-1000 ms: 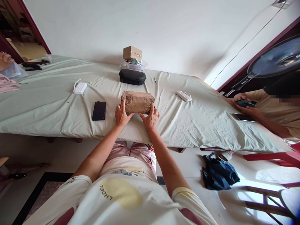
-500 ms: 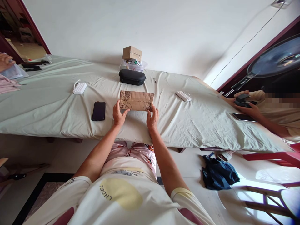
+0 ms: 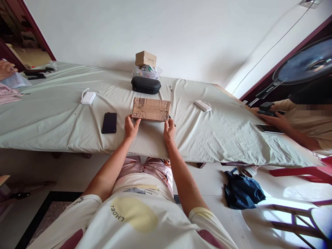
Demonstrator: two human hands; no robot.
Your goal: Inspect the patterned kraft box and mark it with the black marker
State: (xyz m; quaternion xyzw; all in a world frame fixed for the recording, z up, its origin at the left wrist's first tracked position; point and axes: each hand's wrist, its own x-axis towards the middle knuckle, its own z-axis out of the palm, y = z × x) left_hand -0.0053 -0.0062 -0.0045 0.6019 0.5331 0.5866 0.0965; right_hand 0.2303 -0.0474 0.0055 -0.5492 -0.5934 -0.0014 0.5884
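Note:
A brown cardboard box (image 3: 151, 110) with black scribbled loops near its corners is in front of me, over the cloth-covered table. My left hand (image 3: 132, 126) grips its left near corner, thumb along the near edge. At the right near corner my right hand (image 3: 169, 130) is closed on the box, with its thumb against the front. A short dark, pen-like thing (image 3: 173, 122) shows beside the right fingers; whether the hand holds it I cannot tell. To the left lies a black phone (image 3: 109, 123).
A black zip case (image 3: 146, 85) stands behind the box, before a plastic bin (image 3: 155, 73) with a small carton (image 3: 146, 59) above. White power banks (image 3: 88, 98) lie either side. Another person's hands (image 3: 272, 117) hold a dark device at right; another hand (image 3: 7, 68) shows far left.
The box has tilted, so its near side now shows below the scribbled face. Both hands have shifted their grip slightly, and the dark pen-like thing has come into sight by the right hand.

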